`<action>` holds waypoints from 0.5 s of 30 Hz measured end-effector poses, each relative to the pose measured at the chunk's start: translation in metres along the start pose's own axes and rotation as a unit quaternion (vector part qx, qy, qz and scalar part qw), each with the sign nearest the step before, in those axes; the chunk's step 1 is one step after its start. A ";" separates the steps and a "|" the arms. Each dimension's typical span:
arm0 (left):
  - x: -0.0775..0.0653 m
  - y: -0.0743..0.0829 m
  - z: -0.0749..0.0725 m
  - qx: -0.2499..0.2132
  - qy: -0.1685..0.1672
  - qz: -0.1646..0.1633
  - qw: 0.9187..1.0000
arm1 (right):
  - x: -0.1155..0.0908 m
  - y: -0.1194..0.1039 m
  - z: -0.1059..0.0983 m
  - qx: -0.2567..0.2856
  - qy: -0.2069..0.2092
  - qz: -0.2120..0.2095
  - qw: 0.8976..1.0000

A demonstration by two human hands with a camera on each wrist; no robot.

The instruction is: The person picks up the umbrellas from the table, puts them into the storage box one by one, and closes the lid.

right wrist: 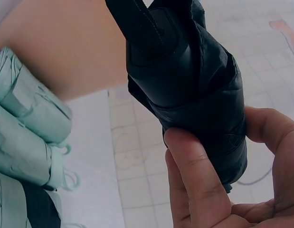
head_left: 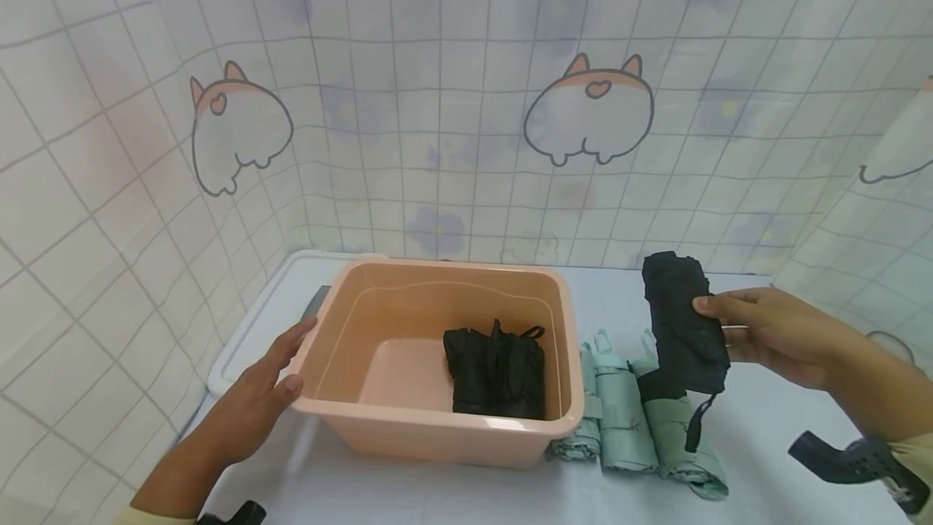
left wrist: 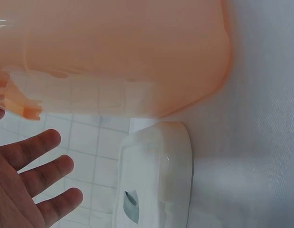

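My right hand (head_left: 783, 335) holds a black folding umbrella (head_left: 683, 322) above the table's right side, thumb on one side and fingers on the other. In the right wrist view, the umbrella (right wrist: 199, 90) shows its handle end and strap. My left hand (head_left: 248, 407) rests at the left rim of a peach plastic basin (head_left: 452, 436). Its fingers (left wrist: 47, 175) are spread and fairly straight in the left wrist view. Inside the basin, toward the right, lie black folded umbrellas (head_left: 496, 371). Several green folded umbrellas (head_left: 623, 416) lie side by side right of the basin.
A white lidded box (left wrist: 154, 180) stands left of and behind the basin; part of its lid (head_left: 251, 322) shows in the head view. Tile-patterned curtain (head_left: 445, 104) surrounds the back and sides. The white tabletop (head_left: 408, 492) extends in front.
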State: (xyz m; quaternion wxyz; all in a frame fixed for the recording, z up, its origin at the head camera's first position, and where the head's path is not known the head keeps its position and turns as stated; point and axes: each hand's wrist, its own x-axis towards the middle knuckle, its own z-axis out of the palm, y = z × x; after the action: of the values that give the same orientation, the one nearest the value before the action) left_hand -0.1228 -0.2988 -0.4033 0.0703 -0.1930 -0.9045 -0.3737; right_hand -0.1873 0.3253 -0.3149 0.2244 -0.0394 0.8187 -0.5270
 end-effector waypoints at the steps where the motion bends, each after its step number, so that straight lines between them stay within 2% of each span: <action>1: 0.000 0.000 0.000 0.000 -0.001 -0.001 1.000 | 0.001 -0.001 0.001 0.005 -0.001 -0.003 1.000; 7: 0.000 -0.001 0.001 0.001 -0.003 -0.001 1.000 | 0.003 -0.006 0.006 0.021 -0.002 -0.003 1.000; 15: 0.000 -0.001 0.000 0.005 -0.002 -0.011 1.000 | 0.009 -0.015 0.014 0.010 -0.010 -0.019 1.000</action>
State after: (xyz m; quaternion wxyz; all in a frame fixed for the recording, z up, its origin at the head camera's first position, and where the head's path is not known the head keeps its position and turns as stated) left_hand -0.1232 -0.2998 -0.4043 0.0655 -0.1836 -0.9086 -0.3695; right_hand -0.1920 0.3044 -0.3097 0.2232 -0.0580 0.8104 -0.5385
